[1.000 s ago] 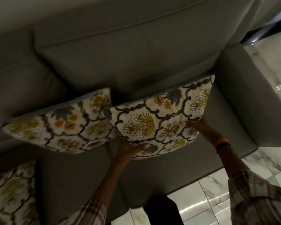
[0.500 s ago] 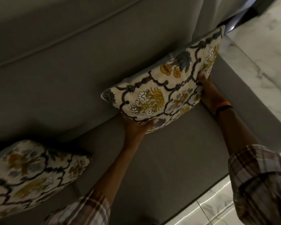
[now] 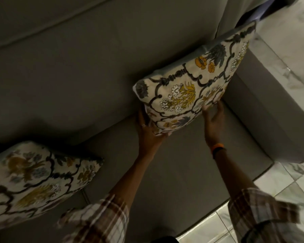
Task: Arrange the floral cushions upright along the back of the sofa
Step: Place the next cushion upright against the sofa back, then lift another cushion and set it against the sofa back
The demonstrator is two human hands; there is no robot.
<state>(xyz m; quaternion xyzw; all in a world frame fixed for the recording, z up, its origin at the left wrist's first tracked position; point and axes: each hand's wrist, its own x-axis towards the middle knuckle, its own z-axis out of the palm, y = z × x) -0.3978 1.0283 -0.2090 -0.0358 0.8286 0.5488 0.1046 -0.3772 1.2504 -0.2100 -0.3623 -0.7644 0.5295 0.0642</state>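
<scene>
Hands meet at the lower edge of a cream square cushion printed with yellow flowers and dark trellis lines [image 3: 191,90], which stands tilted against the grey fabric sofa back [image 3: 95,67], its top corner up by the seam where the back meets the sofa's right end. The left hand [image 3: 147,130] cups the cushion's bottom corner, fingers wrapped behind the fabric and thumb across the front, so it is closed on the cushion. The right hand [image 3: 213,120], wearing an orange and black wristband [image 3: 218,149], lies open and flat, fingertips touching the cushion's lower right edge rather than clasping it. Below both hands the grey seat cushion [image 3: 191,163] is bare out to its front edge, where pale marble floor tiles [image 3: 288,181] begin. Just right of the right hand rises the grey padded armrest [image 3: 263,120], close beside the cushion's right edge. Well to the left of the left hand, a second floral cushion of the same print [image 3: 39,178] leans in shadow, with open sofa back between the two. Plaid sleeves [image 3: 95,221] cover both forearms.
</scene>
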